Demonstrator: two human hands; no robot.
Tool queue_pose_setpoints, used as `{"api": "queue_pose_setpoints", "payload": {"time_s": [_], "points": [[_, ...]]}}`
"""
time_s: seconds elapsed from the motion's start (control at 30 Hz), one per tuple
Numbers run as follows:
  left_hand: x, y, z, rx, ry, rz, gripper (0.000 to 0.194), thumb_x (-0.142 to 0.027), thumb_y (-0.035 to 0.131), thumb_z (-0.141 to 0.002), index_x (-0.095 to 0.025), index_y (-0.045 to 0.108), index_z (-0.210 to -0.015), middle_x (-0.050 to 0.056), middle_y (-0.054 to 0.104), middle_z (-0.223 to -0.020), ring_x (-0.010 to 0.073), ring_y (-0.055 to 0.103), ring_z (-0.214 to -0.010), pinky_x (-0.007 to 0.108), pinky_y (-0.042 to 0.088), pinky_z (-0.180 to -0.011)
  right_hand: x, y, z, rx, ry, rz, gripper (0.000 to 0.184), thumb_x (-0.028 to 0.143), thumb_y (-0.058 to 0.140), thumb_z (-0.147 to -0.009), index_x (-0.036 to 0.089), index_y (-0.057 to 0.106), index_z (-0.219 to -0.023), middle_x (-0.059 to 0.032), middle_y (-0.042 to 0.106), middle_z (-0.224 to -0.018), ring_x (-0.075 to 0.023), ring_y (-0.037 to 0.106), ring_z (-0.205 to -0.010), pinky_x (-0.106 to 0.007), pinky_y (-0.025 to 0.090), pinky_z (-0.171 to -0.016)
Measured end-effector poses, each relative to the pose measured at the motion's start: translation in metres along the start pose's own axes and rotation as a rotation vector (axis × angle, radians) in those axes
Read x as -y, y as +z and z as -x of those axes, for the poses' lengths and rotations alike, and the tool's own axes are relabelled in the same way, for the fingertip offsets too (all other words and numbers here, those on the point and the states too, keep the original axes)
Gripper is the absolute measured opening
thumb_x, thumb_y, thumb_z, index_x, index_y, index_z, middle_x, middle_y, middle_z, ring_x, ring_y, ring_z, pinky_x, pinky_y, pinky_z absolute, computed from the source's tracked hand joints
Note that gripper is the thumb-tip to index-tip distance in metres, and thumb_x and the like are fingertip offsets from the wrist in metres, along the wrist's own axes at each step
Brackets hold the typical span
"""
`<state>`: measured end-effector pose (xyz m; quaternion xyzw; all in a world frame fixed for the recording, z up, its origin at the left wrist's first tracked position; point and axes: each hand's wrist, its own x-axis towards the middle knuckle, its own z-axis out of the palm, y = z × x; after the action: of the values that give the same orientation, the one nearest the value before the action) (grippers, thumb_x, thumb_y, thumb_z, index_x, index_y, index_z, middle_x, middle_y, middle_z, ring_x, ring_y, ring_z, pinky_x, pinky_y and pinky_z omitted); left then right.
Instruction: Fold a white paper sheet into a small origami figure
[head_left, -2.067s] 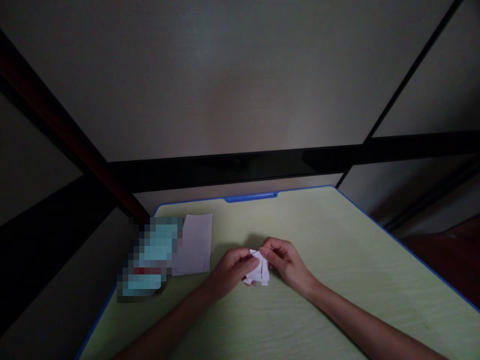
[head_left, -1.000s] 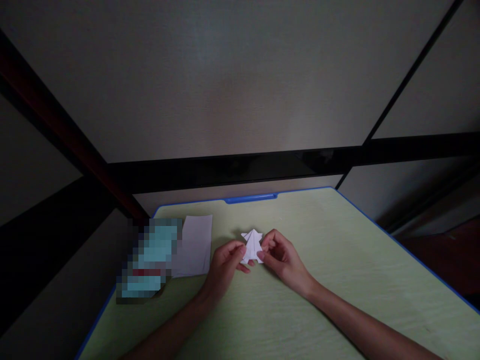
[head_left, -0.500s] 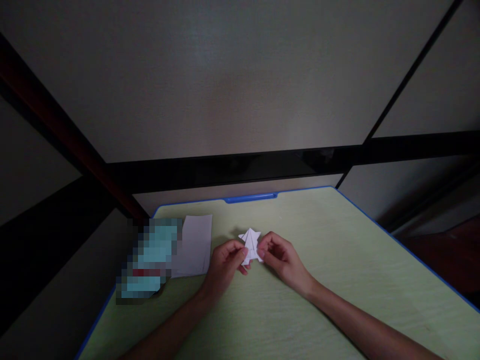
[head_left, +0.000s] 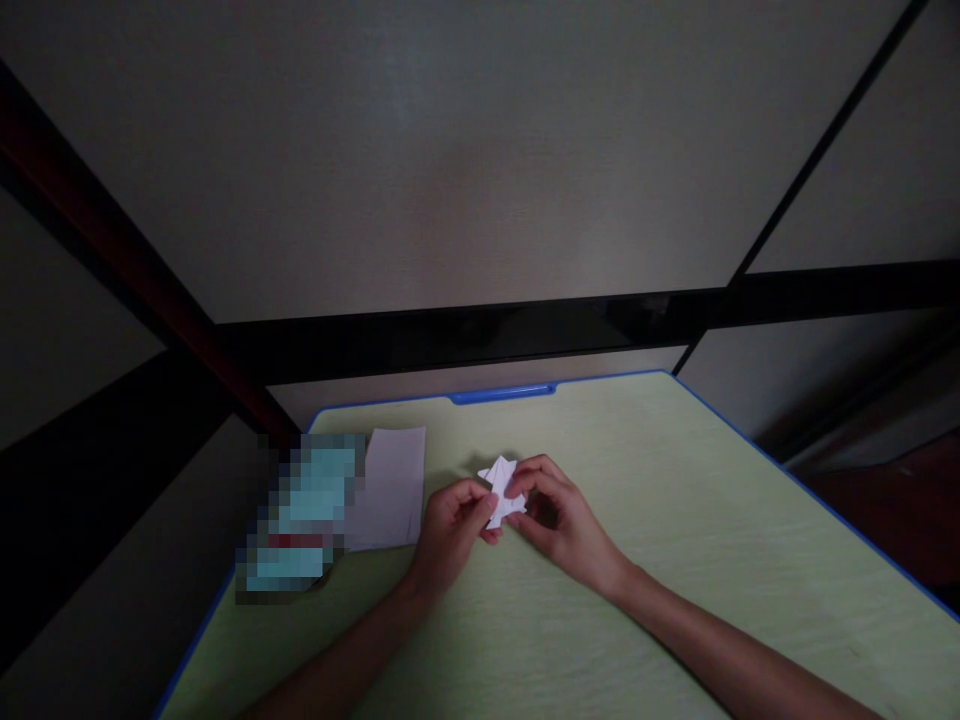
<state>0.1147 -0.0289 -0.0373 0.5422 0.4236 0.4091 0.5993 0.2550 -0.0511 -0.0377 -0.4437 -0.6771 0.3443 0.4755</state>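
Note:
A small white origami figure [head_left: 500,493], shaped like a paper frog, is held just over the table with its pointed tip facing away from me. My left hand [head_left: 455,525] pinches its left side, thumb on top and fingertips underneath. On the other side, my right hand [head_left: 556,510] is closed around the figure's right part, the index finger bent over its face and the thumb at its lower edge. Those fingers cover part of the right-hand folds.
On the pale green table [head_left: 660,500] with a blue rim, a stack of white paper [head_left: 390,490] lies left of my hands. A pixelated light-blue item [head_left: 311,510] is beside it. A blue tray-like strip [head_left: 502,395] runs along the far edge, before a panelled wall [head_left: 465,180].
The origami figure has been turned, from a bunched view to tip facing away. My right fingers have since shifted from its edge onto its face; my left hand keeps its pinch.

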Motion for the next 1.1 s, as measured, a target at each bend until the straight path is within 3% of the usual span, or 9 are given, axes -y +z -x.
{"api": "queue_pose_setpoints", "payload": {"time_s": [0.37, 0.6, 0.7, 0.97, 1.1], "points": [[0.003, 0.0, -0.002, -0.039, 0.016, -0.023, 0.016, -0.026, 0.055, -0.065, -0.012, 0.051, -0.058, -0.002, 0.053, -0.048, 0.0084, 0.05, -0.044, 0.019, 0.042, -0.043, -0.001, 0.0, -0.001, 0.006, -0.04, -0.095, 0.008, 0.013, 0.054, -0.069, 0.017, 0.051, -0.062, -0.0043, 0.043, -0.085, -0.0132, 0.044, -0.074, -0.023, 0.035, -0.06], [0.002, 0.002, -0.002, -0.048, -0.024, 0.003, 0.016, -0.027, 0.058, -0.061, -0.012, 0.052, -0.058, -0.002, 0.054, -0.05, 0.008, 0.05, -0.044, 0.018, 0.042, -0.042, -0.006, 0.0, -0.003, -0.028, 0.163, -0.308, 0.015, 0.024, 0.059, -0.066, 0.017, 0.046, -0.065, 0.0028, 0.043, -0.06, -0.0091, 0.04, -0.054, -0.021, 0.032, -0.049], [0.0, 0.002, -0.002, -0.027, -0.031, 0.008, 0.016, -0.027, 0.058, -0.06, -0.013, 0.052, -0.057, -0.002, 0.054, -0.05, 0.0082, 0.05, -0.044, 0.018, 0.042, -0.042, -0.008, 0.0, -0.004, -0.036, 0.187, -0.321, 0.017, 0.026, 0.059, -0.065, 0.017, 0.045, -0.064, 0.004, 0.042, -0.057, -0.0082, 0.039, -0.052, -0.021, 0.03, -0.048], [-0.003, 0.004, 0.0, -0.037, -0.055, 0.007, 0.011, -0.02, 0.06, -0.057, -0.012, 0.052, -0.055, -0.003, 0.054, -0.049, 0.0073, 0.05, -0.044, 0.017, 0.041, -0.044, -0.011, 0.002, -0.003, -0.023, 0.166, -0.317, 0.01, 0.021, 0.057, -0.067, 0.016, 0.048, -0.065, 0.0036, 0.042, -0.057, -0.008, 0.038, -0.051, -0.021, 0.03, -0.047], [-0.001, 0.002, -0.001, -0.05, -0.037, 0.019, 0.01, -0.019, 0.059, -0.06, -0.012, 0.053, -0.06, -0.003, 0.057, -0.051, 0.0076, 0.052, -0.045, 0.017, 0.041, -0.045, -0.009, 0.001, -0.001, -0.043, 0.059, -0.202, 0.007, 0.017, 0.058, -0.065, 0.017, 0.054, -0.071, -0.0016, 0.048, -0.074, -0.01, 0.044, -0.06, -0.023, 0.035, -0.053]]}}
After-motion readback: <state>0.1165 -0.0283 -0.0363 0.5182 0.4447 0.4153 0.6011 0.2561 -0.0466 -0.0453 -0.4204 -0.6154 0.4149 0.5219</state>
